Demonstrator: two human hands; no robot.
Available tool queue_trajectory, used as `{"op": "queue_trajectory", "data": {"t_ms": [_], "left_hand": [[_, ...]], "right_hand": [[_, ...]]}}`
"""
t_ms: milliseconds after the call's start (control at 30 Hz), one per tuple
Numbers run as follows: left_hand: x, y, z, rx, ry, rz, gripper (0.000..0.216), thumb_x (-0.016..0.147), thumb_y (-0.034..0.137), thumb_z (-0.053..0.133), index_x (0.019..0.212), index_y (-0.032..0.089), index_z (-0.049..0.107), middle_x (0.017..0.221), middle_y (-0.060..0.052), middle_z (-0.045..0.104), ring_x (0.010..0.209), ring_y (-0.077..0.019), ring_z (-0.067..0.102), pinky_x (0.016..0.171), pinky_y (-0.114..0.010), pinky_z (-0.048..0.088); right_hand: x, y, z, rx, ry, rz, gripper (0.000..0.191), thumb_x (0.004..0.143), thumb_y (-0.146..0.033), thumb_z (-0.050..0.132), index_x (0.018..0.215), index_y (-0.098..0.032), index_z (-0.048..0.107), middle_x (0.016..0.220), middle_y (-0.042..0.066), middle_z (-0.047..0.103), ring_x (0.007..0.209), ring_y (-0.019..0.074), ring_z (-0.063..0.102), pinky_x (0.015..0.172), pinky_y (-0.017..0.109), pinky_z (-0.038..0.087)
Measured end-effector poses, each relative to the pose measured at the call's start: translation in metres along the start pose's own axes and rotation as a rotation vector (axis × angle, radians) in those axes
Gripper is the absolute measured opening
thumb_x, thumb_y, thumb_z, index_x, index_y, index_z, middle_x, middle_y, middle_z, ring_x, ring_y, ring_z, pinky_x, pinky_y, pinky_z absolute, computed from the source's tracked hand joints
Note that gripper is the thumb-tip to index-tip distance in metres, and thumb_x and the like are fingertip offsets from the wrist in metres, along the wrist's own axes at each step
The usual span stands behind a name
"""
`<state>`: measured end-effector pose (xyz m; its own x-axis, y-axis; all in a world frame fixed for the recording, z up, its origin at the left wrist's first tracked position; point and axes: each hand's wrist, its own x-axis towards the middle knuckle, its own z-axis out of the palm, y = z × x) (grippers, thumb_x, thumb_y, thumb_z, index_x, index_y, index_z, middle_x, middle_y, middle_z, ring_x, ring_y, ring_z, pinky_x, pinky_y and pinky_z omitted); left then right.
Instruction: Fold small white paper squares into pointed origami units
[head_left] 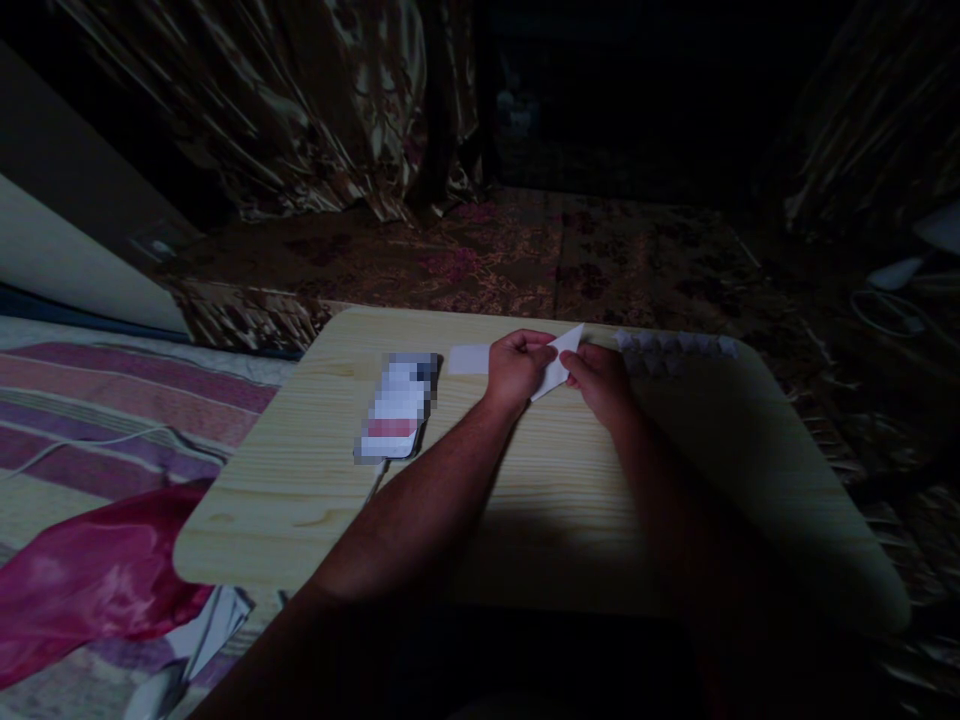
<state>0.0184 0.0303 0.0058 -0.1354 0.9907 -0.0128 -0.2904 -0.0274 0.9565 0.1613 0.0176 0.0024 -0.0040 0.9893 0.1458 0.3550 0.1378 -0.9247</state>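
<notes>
A folded piece of white paper (557,372), with a pointed upper corner, is held between my two hands above the wooden table (360,520). My left hand (517,368) pinches its left side, thumb on top. On the right side my right hand (598,378) grips it, thumb pressed to the near face. Beside my left hand lies a flat white sheet of paper (468,360), partly hidden by that hand. Several small folded paper pieces (667,345) sit in rows beyond my right hand, dim in the shadow.
A phone (397,405), its screen blurred, lies left on the table with a white cable (375,480) attached. Pink cloth (105,580) and a striped bedspread (135,400) are at the left. Patterned curtains (360,100) hang behind. A dark patterned cover (510,250) lies past the table.
</notes>
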Motion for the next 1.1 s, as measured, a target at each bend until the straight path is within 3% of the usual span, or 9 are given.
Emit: {"op": "queue_trajectory", "data": {"t_ms": [1100], "left_hand": [[0.003,0.002,0.0,-0.105,0.05,-0.067,0.027,0.053,0.022,0.081,0.078,0.016,0.072,0.067,-0.002,0.071,0.055,-0.0151,0.062,0.057,-0.029,0.049]], "right_hand": [[0.001,0.005,0.006,0.033,0.008,0.002,0.029,0.084,-0.046,0.059,0.072,-0.021,0.061,0.058,-0.001,0.061,0.052,0.0131,0.053,0.051,0.025,0.039]]}}
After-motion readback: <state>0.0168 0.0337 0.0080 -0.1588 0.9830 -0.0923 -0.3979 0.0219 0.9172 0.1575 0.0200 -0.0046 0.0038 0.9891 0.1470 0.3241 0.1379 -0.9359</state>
